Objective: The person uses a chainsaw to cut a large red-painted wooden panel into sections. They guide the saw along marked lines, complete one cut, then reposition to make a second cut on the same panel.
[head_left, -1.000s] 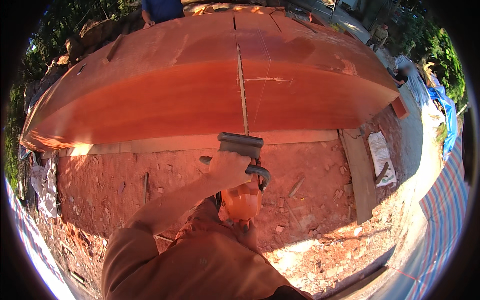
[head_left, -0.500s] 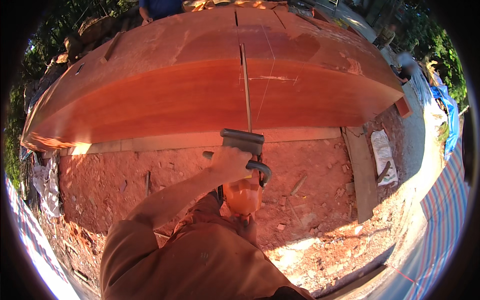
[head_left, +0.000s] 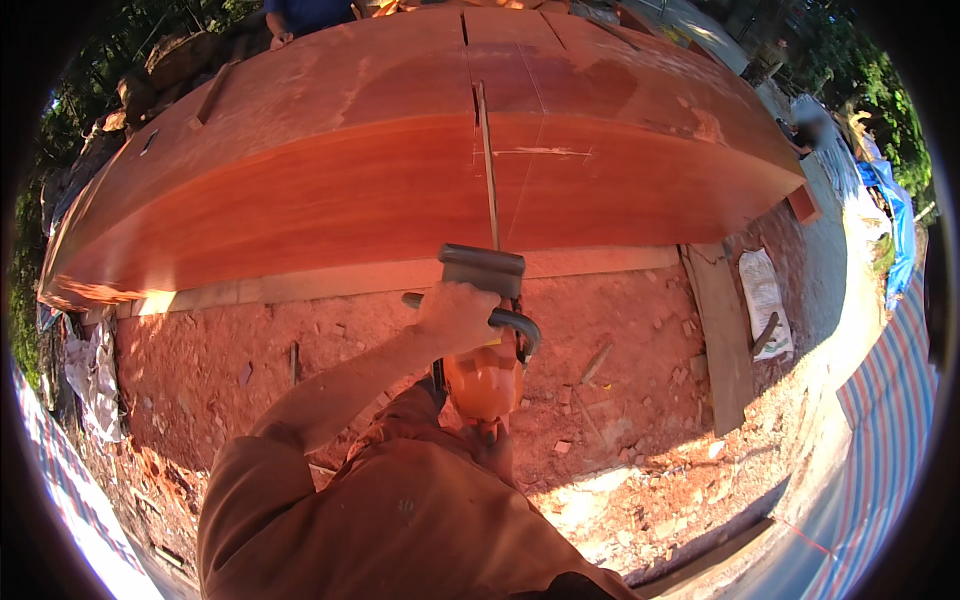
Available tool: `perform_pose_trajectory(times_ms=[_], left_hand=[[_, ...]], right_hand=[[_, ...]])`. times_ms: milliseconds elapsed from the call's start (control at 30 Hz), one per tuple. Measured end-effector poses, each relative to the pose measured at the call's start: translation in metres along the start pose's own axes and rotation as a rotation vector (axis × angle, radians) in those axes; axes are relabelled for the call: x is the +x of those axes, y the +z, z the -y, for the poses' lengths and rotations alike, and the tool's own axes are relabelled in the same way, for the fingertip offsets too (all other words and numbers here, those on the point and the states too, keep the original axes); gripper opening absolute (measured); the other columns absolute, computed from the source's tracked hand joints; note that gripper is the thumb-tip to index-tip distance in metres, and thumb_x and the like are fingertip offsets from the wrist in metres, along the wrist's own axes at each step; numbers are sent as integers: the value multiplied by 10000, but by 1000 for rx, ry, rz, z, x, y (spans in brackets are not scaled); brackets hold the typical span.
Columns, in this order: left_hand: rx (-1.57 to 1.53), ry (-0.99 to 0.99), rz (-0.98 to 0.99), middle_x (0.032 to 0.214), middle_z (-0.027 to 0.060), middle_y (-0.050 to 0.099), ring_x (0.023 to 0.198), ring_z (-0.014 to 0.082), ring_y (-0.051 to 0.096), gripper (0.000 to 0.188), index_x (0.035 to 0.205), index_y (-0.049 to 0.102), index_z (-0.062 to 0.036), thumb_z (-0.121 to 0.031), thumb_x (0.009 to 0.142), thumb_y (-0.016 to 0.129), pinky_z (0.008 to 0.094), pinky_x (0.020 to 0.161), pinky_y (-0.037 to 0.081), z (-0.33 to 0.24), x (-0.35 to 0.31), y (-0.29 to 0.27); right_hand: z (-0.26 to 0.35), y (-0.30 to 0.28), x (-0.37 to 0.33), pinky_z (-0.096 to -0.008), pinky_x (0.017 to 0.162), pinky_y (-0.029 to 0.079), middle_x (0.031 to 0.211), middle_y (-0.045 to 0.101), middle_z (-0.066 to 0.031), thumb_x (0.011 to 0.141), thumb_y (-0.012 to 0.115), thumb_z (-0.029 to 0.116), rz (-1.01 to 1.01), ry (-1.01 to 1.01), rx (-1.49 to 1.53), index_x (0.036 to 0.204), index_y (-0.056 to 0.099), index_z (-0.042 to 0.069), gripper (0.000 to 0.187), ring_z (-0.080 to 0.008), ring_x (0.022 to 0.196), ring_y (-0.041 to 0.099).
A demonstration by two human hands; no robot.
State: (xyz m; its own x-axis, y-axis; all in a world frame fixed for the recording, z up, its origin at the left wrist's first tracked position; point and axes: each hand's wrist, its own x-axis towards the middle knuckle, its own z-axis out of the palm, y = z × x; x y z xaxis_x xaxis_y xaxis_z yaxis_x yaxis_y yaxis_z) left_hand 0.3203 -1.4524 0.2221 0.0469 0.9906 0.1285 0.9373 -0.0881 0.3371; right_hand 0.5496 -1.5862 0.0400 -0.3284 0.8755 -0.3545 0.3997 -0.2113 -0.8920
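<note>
Left hand: one, the person's left hand (head_left: 458,315), wrapped tightly around the saw's black front handle (head_left: 518,328), just behind the guard.
Right hand: one, the right hand (head_left: 498,450), partly showing low behind the orange housing; whether it grips anything cannot be told.
Chainsaw: one chainsaw (head_left: 482,385), orange-bodied, upright in front of the person, with one black guard (head_left: 482,268) and one long bar (head_left: 490,180) pointing away.
Bar position: it runs up across the timber's front face, its tip overlapping the top edge; how deep it sits cannot be told.
Timber: one huge red-brown block (head_left: 380,170), lying lengthwise across the view.
Slots: two dark ones toward the far top edge, a left slot (head_left: 464,28) and a right slot (head_left: 552,30).
Pale marks: one rough horizontal scratch (head_left: 543,152) on the front face, right of the bar.
Loose strip: one wood strip (head_left: 213,92), on the block's top, left side.
Ground, right: one plank (head_left: 722,340) and, just beside it, one white sack (head_left: 762,285).
Sheets: two striped ones, a left sheet (head_left: 70,480) and a right sheet (head_left: 890,400).
Co-worker: one person in blue (head_left: 312,14), at the far left edge.
</note>
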Motion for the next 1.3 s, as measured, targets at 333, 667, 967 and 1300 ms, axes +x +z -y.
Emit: perform_pose_trajectory(times_ms=[333, 667, 967, 1300], left_hand=[[-2, 20, -2, 664, 117, 689, 648, 301, 712, 336, 824, 766, -74, -377, 697, 840, 450, 600, 586, 7, 1, 4], [13, -31, 110, 725, 133, 721, 717, 307, 738, 291, 918, 794, -108, -338, 740, 790, 460, 651, 604, 8, 5, -5], [57, -106, 213, 736, 132, 724, 719, 321, 734, 294, 855, 765, -99, -375, 757, 779, 465, 664, 602, 8, 9, -6], [3, 28, 81, 653, 96, 684, 644, 313, 702, 368, 788, 751, -88, -448, 739, 810, 436, 623, 576, 5, 5, -6]], right_hand=[[3, 3, 0, -436, 769, 544, 1028, 731, -246, 931, 744, 311, 0, -17, 51, 1313, 613, 43, 485, -399, 1008, 729], [14, 4, 1, -447, 778, 543, 1033, 732, -240, 937, 742, 293, -6, -34, 57, 1302, 624, 42, 459, -390, 998, 730], [3, 8, 4, -426, 823, 541, 1070, 738, -208, 916, 773, 347, -3, 58, 61, 1301, 626, 35, 517, -322, 1029, 721], [36, 1, -3, -408, 957, 505, 1188, 701, -181, 909, 778, 366, -2, -30, 167, 1316, 614, 21, 558, -287, 1152, 661]])
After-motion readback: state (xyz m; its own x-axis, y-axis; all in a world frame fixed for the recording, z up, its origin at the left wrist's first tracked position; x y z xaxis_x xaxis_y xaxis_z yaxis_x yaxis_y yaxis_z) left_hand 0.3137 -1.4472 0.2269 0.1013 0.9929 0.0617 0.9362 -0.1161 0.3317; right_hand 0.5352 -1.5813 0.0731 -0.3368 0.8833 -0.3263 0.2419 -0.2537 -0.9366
